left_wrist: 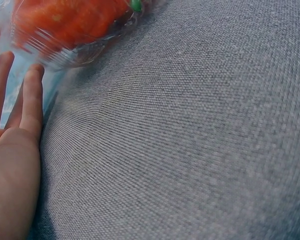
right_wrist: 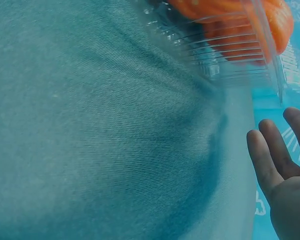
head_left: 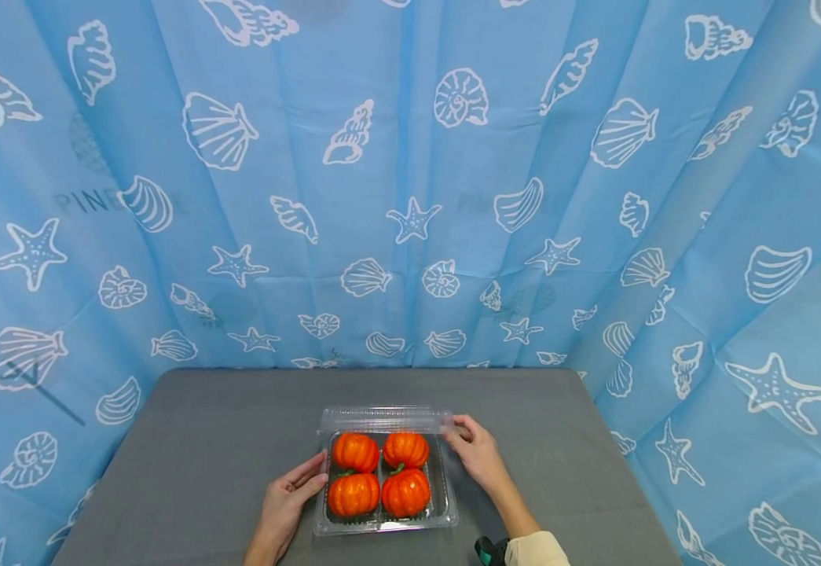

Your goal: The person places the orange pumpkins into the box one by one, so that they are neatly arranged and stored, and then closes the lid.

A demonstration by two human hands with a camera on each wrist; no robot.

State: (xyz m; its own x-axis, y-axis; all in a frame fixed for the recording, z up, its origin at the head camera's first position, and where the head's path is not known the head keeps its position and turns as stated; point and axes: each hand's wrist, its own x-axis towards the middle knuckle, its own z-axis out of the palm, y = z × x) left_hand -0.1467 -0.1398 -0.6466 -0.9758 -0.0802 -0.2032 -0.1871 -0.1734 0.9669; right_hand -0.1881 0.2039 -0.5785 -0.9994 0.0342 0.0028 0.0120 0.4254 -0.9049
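A clear plastic clamshell container (head_left: 445,519) lies on the table, holding several orange pumpkins (head_left: 353,494), some with green stems. Its transparent lid (head_left: 385,419) is swung up along the far side. My right hand (head_left: 477,452) pinches the lid's right corner between thumb and fingertip; in the right wrist view its other fingers (right_wrist: 275,150) are spread, and the pinch lies outside that view. At the container's left wall, my left hand (head_left: 286,499) rests its fingertips with the fingers fairly straight. The left wrist view shows those fingers (left_wrist: 32,100) beside the clear wall.
Grey cloth covers the table (head_left: 226,424). A blue curtain (head_left: 410,173) with white shell and starfish prints hangs behind the table and down its sides. A dark wrist strap (head_left: 489,550) shows by the right sleeve (head_left: 537,549).
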